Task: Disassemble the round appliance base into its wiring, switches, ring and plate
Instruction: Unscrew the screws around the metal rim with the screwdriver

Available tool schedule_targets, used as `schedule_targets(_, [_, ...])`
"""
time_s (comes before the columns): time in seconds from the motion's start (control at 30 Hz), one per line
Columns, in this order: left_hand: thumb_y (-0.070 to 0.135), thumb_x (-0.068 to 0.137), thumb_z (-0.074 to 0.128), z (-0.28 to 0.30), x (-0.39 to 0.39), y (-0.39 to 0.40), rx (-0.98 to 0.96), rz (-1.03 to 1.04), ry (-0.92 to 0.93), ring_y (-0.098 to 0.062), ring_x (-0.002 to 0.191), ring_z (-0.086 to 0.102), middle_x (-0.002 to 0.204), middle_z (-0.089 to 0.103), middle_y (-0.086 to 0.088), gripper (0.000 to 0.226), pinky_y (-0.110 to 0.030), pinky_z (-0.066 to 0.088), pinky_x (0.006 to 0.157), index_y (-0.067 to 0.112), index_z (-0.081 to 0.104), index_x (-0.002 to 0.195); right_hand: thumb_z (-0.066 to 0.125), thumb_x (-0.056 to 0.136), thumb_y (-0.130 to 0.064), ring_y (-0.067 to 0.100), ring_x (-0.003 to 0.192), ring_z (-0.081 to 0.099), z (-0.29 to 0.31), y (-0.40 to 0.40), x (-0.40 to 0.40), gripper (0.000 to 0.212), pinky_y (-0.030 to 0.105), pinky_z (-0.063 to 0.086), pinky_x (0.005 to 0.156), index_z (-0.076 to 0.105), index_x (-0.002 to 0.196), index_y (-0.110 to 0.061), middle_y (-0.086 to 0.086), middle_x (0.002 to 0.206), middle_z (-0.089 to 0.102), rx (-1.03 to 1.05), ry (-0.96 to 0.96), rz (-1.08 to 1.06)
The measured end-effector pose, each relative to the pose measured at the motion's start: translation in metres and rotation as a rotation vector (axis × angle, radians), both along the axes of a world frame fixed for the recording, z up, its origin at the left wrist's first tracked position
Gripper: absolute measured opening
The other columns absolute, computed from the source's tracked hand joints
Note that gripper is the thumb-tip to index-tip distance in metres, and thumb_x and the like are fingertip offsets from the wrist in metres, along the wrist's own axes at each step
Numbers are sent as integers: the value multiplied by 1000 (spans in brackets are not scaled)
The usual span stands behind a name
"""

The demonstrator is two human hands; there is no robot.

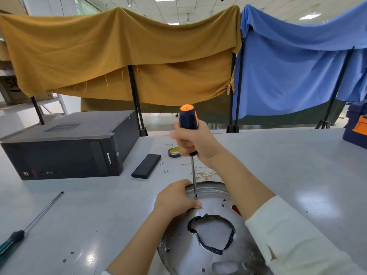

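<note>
Metal round base (210, 255) steadied by gripping left hand (174, 199), right hand (195, 143) fisted round screwdriver (189, 135) — computer case (65, 147), tape roll (174, 152) beyond.

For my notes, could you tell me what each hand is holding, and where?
The right hand grips the screwdriver by its handle; the left hand holds the round metal base at its far rim.
</note>
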State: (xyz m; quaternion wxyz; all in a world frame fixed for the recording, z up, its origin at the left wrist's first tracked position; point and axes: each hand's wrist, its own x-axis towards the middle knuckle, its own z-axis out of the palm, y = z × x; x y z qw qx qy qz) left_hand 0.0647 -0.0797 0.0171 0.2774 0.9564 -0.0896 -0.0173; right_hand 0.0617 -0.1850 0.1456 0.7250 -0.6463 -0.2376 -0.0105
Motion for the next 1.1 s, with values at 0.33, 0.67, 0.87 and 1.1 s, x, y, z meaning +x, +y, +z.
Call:
schedule_targets(0.33, [54,59,71,-1,1,0,-5,10,1,-11,88,55,96,58,17,54,-25,35,60,38,53,108,58,91,-20,5,61,44,-3,10,-10,21,5,36,42,38,88,-22,-2,79,43,-31,-91,-563])
schedule_targets(0.67, [54,62,72,-1,2,1,8,-1,-4,-10,90,52,106,58,15,59,-26,36,67,37,52,115,61,80,-4,12,42,29,2,-12,-1,23,22,31,44,47,66,-16,-2,51,35,36,6,64])
schedule_targets(0.87, [53,61,72,-1,1,1,-6,2,-4,-11,89,55,103,60,15,54,-26,36,64,38,53,110,65,87,-23,10,68,50,-4,2,-10,33,7,41,47,34,97,-19,0,88,47,-30,-136,-564])
schedule_targets(1.1, [52,63,73,0,0,0,-2,-6,-3,-10,88,54,98,58,17,54,-26,37,66,38,54,111,56,87,-9,11,42,33,2,-2,-5,23,21,30,40,41,72,-14,-2,53,37,59,-74,-250])
